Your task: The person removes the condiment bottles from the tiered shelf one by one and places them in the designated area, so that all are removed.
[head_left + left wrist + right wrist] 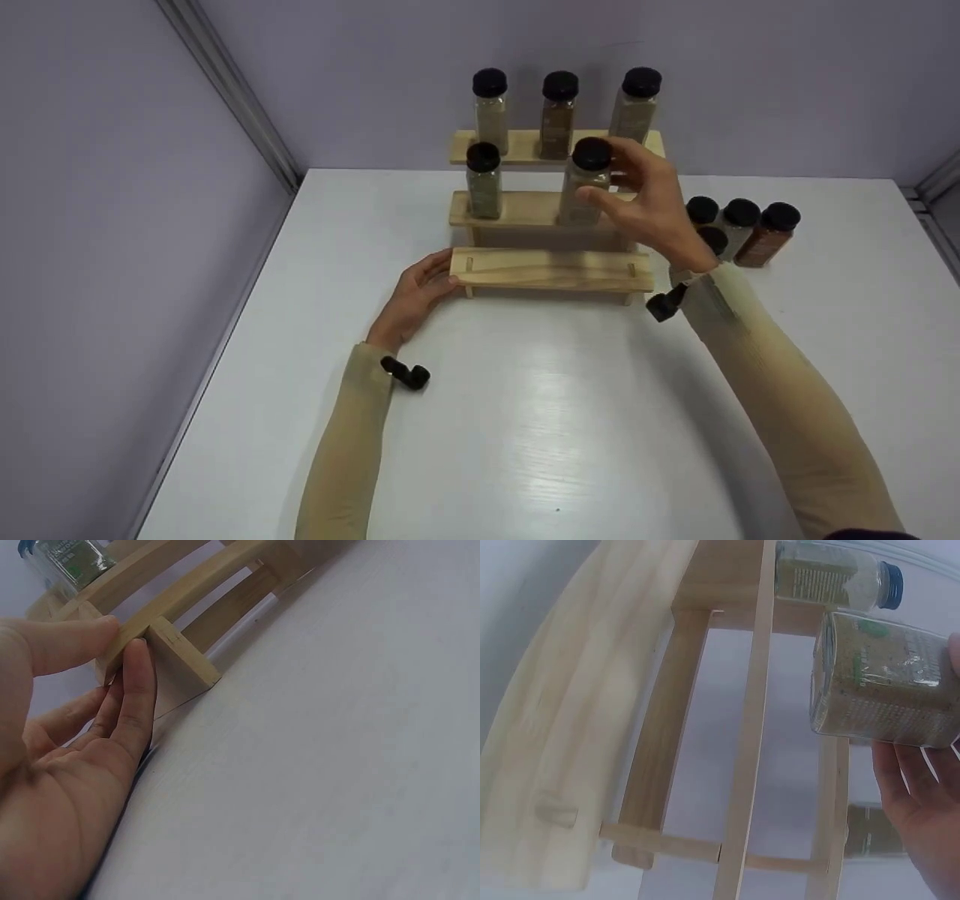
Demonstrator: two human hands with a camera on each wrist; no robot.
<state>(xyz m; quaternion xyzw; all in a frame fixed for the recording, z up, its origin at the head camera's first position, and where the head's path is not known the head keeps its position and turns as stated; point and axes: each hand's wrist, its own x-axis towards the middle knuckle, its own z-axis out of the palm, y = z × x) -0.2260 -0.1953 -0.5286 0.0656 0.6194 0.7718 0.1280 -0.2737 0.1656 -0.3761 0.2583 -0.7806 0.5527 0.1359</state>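
A three-tier wooden spice rack (551,270) stands on the white table. My left hand (416,296) pinches the left end of its lowest step, with the thumb on top and fingers beneath, as the left wrist view shows. My right hand (649,202) grips a black-capped glass spice jar (885,679) filled with greenish-brown seasoning, upright at the right part of the middle step. On that step's left end stands another spice jar (484,184) with green contents. The top step bears a pale jar (491,116), a brown jar (557,120) and a greenish jar (634,112), partly behind my right hand.
To the right of the rack, several more spice jars (766,238) stand grouped on the table (525,420), some partly hidden by my right wrist. A pale wall (375,82) rises right behind the rack, and another wall (97,247) borders the table's left side.
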